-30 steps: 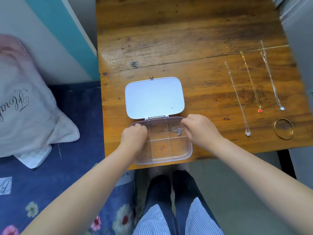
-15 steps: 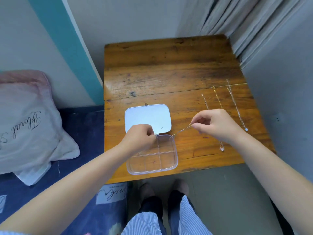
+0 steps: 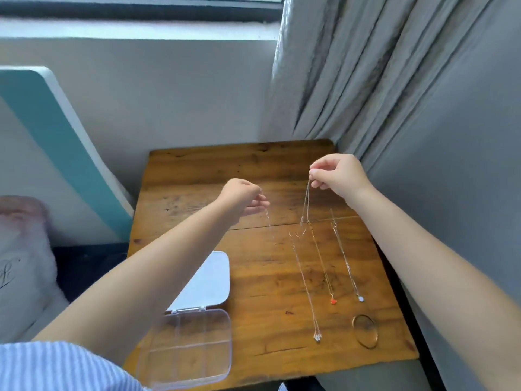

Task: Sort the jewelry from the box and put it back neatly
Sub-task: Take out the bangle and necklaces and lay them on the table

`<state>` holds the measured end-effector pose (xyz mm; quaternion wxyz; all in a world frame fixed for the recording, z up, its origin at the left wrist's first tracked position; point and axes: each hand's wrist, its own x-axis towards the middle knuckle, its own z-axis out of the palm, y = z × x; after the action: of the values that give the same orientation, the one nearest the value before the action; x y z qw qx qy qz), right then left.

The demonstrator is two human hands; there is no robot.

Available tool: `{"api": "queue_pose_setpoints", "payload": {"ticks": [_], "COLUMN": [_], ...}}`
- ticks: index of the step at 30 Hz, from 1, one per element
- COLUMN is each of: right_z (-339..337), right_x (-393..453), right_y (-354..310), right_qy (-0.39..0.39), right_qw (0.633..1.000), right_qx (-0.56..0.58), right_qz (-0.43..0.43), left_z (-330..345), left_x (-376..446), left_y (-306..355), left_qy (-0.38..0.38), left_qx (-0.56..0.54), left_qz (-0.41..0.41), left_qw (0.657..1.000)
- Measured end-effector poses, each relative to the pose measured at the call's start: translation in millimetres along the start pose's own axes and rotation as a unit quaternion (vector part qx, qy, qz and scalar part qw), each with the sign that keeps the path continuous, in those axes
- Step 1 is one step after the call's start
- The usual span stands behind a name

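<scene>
A thin silver necklace [image 3: 305, 210] hangs between both raised hands above the wooden table [image 3: 253, 170]. My right hand [image 3: 337, 174] pinches one end, with the chain dangling below it. My left hand [image 3: 244, 200] pinches the other end, a fine strand trailing down from it. The clear divided box [image 3: 187, 351] lies open at the table's front left, its compartments bare, its white lid [image 3: 210, 280] flat behind it. Three necklaces lie straight in a row on the right: one with a silver pendant [image 3: 304, 283], one with a red pendant [image 3: 324, 266], one with a pale pendant [image 3: 345, 258]. A gold bangle [image 3: 365, 331] lies in front of them.
A grey curtain [image 3: 366, 80] hangs close along the table's right side and back corner. A wall with a window sill is behind. A teal and white panel [image 3: 56, 136] and a pillow [image 3: 25, 263] on a bed are at the left.
The right hand lifted the silver necklace out of the box. Both hands rose and moved apart, stretching the chain in the air. The camera tilted up.
</scene>
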<state>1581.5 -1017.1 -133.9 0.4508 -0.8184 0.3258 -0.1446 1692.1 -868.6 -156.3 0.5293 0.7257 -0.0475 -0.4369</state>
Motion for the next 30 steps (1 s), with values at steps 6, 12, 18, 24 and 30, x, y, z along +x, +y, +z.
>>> {"api": "queue_pose_setpoints", "payload": {"ticks": [6, 12, 18, 24, 30], "right_z": [-29, -11, 34, 42, 43], "right_x": [117, 179, 163, 135, 129], "right_y": [33, 116, 237, 269, 272], "right_qy": [0.062, 0.072, 0.023, 0.018, 0.010], "right_qw": [0.995, 0.990, 0.981, 0.991, 0.987], "right_qx": [0.073, 0.112, 0.057, -0.131, -0.156], "right_qz": [0.007, 0.042, 0.185, 0.034, 0.026], "left_z": [63, 107, 135, 139, 138], "left_x": [99, 193, 238, 243, 237], "left_y": [69, 54, -50, -89, -103], "left_qy": [0.099, 0.160, 0.121, 0.117, 0.095], "left_qx": [-0.043, 0.098, 0.232, 0.297, 0.318], "left_qz": [0.047, 0.076, 0.002, 0.043, 0.020], "left_qw": [0.993, 0.979, 0.965, 0.947, 0.943]}}
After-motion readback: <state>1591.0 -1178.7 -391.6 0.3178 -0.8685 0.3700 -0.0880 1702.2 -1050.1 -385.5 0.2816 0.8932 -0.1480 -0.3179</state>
